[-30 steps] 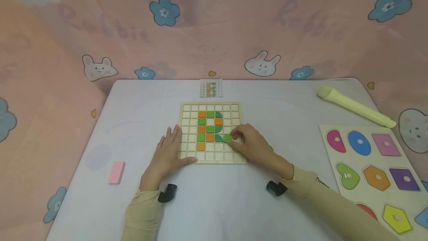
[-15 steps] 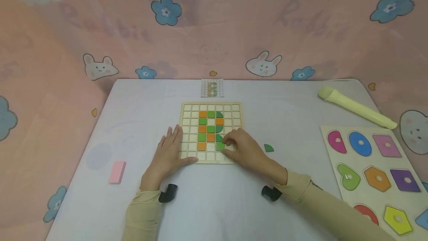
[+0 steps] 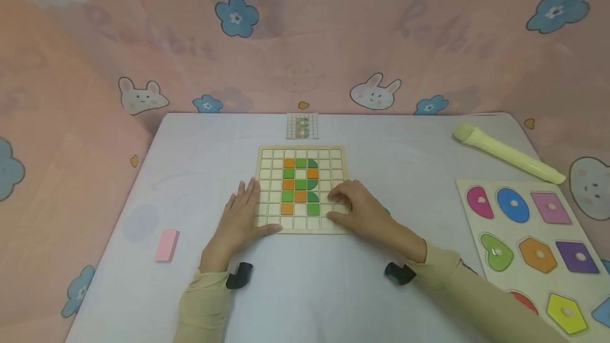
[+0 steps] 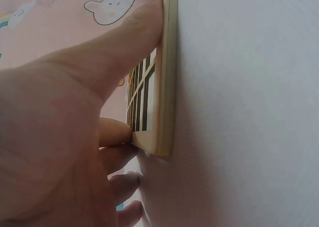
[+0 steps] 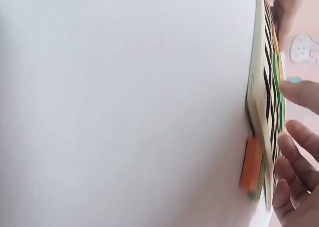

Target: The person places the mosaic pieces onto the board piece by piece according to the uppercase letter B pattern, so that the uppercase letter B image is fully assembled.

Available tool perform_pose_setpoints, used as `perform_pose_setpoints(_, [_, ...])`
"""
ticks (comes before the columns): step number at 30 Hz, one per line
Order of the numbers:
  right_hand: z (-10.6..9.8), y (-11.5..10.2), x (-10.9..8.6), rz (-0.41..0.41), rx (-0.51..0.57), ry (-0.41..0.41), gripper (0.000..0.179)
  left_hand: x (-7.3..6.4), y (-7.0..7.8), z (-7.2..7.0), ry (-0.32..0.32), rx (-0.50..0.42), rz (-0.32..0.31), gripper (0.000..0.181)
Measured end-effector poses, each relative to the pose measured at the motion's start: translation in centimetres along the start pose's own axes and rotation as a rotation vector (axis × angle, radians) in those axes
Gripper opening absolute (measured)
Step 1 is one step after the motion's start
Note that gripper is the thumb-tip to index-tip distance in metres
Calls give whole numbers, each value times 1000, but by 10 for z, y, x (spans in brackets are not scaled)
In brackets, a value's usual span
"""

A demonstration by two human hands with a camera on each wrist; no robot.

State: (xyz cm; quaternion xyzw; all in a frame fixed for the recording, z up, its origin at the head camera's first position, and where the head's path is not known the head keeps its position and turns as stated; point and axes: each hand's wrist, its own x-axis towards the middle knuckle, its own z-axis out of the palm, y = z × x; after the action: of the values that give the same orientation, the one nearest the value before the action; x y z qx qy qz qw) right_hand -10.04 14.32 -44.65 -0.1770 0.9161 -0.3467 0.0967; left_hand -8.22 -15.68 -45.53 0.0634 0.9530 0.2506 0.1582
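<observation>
A wooden grid board [image 3: 329, 224] lies mid-table, holding orange, light green and dark green tiles laid in an R-like figure. A light green tile [image 3: 313, 209] sits in its cell at the figure's lower right. My left hand [image 3: 240, 218] rests along the board's left edge, fingers straight and thumb on the front rim [image 4: 164, 87]. Over the board's right side is my right hand [image 3: 362, 208], its fingers and thumb parted with nothing between them. A dark green piece [image 3: 386, 211] peeks out beyond that hand. In the right wrist view, an orange block [image 5: 250, 164] lies beside the board.
Behind the board lies a small printed card [image 3: 302, 126] with a grid pattern. A pink block [image 3: 167, 245] is at the left. To the right are a pale yellow tube-like object [image 3: 510, 152] and a knobbed shape puzzle [image 3: 517, 232]. Patterned cloth [image 3: 305, 41] hangs behind the table.
My right hand carried the light green tile left into the cell at the figure's lower right, let it go and drew back rightward. The left hand stayed put.
</observation>
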Motion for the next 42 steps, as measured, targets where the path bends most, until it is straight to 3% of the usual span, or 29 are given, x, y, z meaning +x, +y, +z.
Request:
perform_pose_setpoints(6, [-20, 23, -6, -32, 13, -23, 39, -1, 1, -1, 13, -7, 3, 123])
perform_pose_setpoints(9, [-29, 32, -9, -7, 2, -63, 46, -2, 1, -1, 12, -7, 7, 122])
perform_pose_setpoints(18, [-41, 44, -20, 3, -64, -155, 67, -2, 1, -1, 3, -13, 4, 123])
perform_pose_setpoints(27, [-37, 49, -21, -6, -33, -122, 49, -1, -1, 1, 8, -8, 4, 123])
perform_pose_setpoints(36, [-38, 47, -23, 6, -24, -96, 49, -1, 1, 1, 10, -9, 4, 123])
perform_pose_setpoints(42, [-38, 46, -22, -6, -5, -75, 35, 0, 2, 1, 3, -12, 1, 124])
